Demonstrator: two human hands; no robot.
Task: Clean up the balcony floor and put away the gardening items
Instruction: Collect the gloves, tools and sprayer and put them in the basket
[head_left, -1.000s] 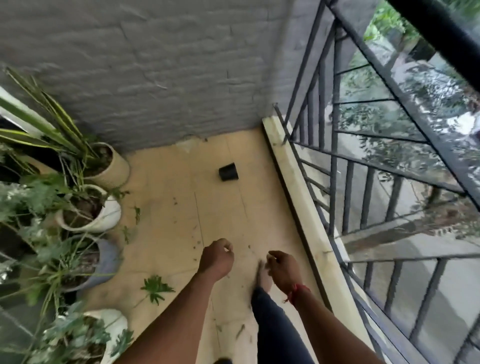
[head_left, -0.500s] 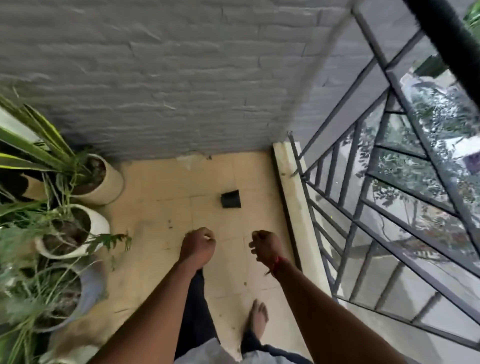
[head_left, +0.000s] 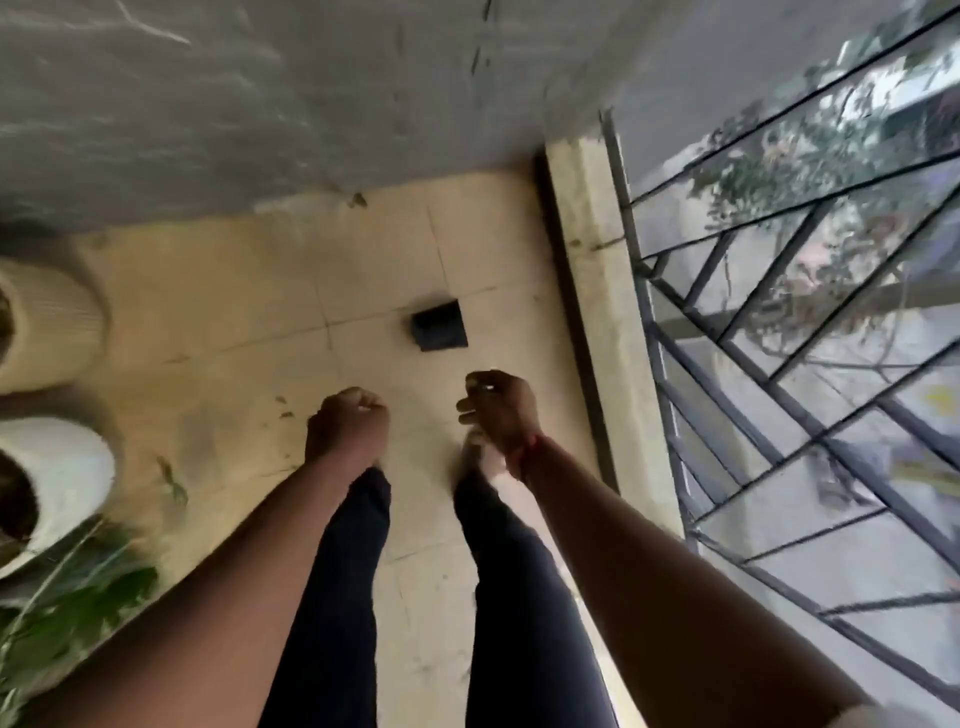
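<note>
stepping closer than a second ago, the person has the black pot (head_left: 438, 326) just ahead at twelve o'clock on the balcony floor (head_left: 249, 312); left hand (head_left: 347, 426) and right hand (head_left: 498, 410) are curled fists holding nothing, so a pickup seems next.

Two hands (head_left: 347, 426) (head_left: 498, 413), one black pot (head_left: 439, 326), two planters (head_left: 52, 327) (head_left: 67, 473).

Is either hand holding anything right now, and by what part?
Cannot be told. Left hand and right hand are both curled; nothing shows in either, though something small could be hidden inside.
</note>
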